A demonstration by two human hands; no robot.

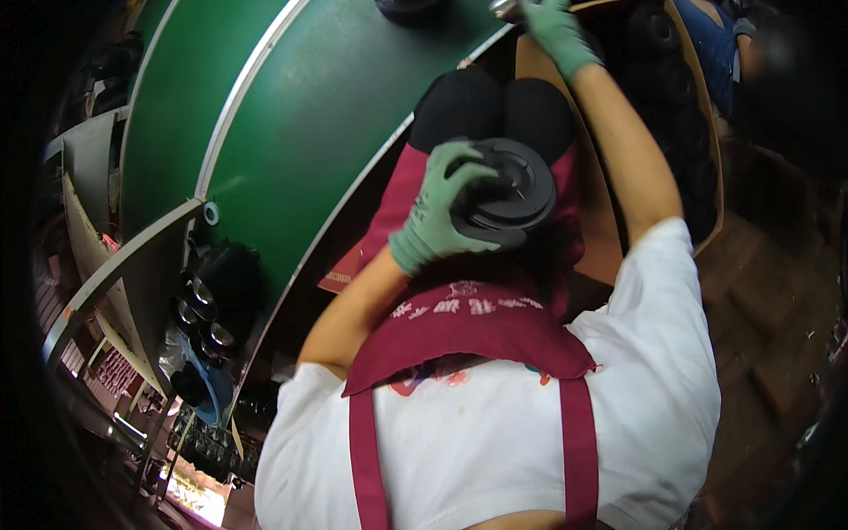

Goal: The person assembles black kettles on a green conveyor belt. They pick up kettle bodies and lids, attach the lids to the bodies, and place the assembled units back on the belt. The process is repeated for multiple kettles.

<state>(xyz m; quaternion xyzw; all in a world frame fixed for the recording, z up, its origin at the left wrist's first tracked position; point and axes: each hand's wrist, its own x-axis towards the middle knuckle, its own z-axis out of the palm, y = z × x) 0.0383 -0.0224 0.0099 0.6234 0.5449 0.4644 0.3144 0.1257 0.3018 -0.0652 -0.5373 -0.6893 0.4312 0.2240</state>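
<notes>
My left hand (442, 212), in a light green glove, curls its fingers round the edge of a black round ringed part (512, 184). The part is held above my lap, its ringed face partly turned up, and what it belongs to I cannot tell. Stretched far out at the top right, my right hand (558, 34) wears the same kind of glove. Its fingers close on a small shiny metal piece (506, 9), which the picture's upper edge partly cuts off. That hand is over the corner between the green table and a cardboard box.
A green tabletop (300, 115) with a pale metal edge runs along my left. Another black round item (411, 7) lies on its far part. At my right, the open cardboard box (711, 159) holds several dark round parts. Beyond it is another person's blue clothing (711, 49).
</notes>
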